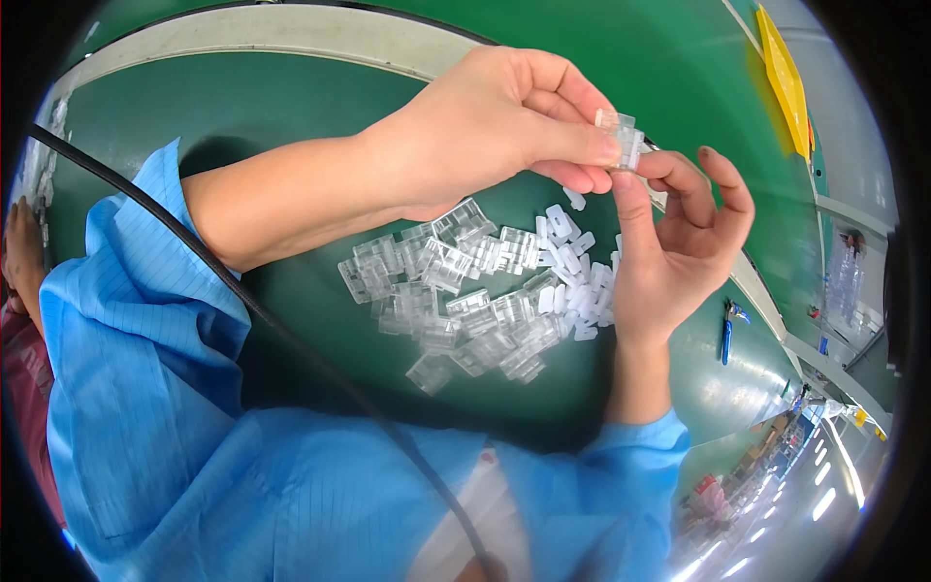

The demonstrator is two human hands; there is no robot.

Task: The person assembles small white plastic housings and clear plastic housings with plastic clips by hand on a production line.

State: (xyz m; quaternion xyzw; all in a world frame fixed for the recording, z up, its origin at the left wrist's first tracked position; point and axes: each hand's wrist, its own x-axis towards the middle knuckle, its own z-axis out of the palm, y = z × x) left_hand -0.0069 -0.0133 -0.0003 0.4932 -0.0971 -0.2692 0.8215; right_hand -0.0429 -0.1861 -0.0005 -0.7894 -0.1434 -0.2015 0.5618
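Note:
My left hand (pixel 509 121) reaches across from the left and pinches a small clear plastic housing (pixel 628 145) between thumb and fingers, above the far side of the table. From the right, my right hand (pixel 679 228) meets it, thumb and index finger closed at the housing's lower right edge, the other fingers loosely curled. Whether a smaller part sits between those fingertips is hidden. Below both hands lies a loose heap of similar clear plastic housings (pixel 470 315). Small white plastic pieces (pixel 582 286) are piled against the heap's right side, partly behind my right hand.
The green tabletop (pixel 301 359) has a pale raised rim (pixel 262 31) along its far side. Blue-handled pliers (pixel 726 335) lie to the right. A black cable (pixel 204 233) hangs across the view over my left sleeve. At the far left another person's arm (pixel 24 252) shows.

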